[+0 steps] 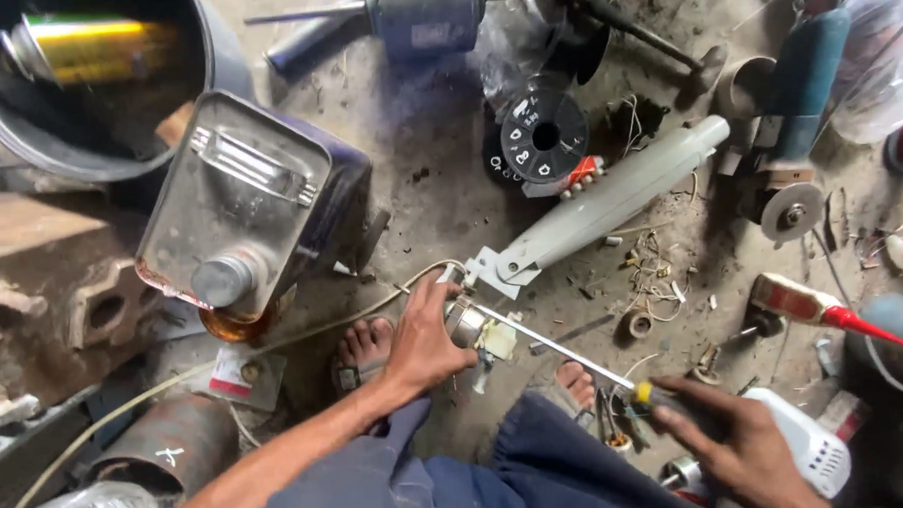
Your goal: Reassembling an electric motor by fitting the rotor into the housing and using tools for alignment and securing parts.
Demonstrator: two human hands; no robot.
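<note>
My left hand [425, 340] grips a small round metal part [466, 322] with a cream plastic block [496, 339] on it, held just above the floor between my feet. My right hand [738, 444] is closed on the dark, yellow-banded handle of a long screwdriver [560, 343]. Its shaft runs up and left, and the tip meets the metal part. A cream cable [304, 334] leads away to the left from that part. Just beyond lies a long grey tube with a bracket at its end [610, 203].
A square metal can with a cap [245, 206] stands at the left. A black spool [544, 136], an angle grinder [793, 142], a bottle with a red nozzle [814, 306], a white appliance [809, 452] and wire scraps lie on the dirty floor. A round drum [28, 149] sits top left.
</note>
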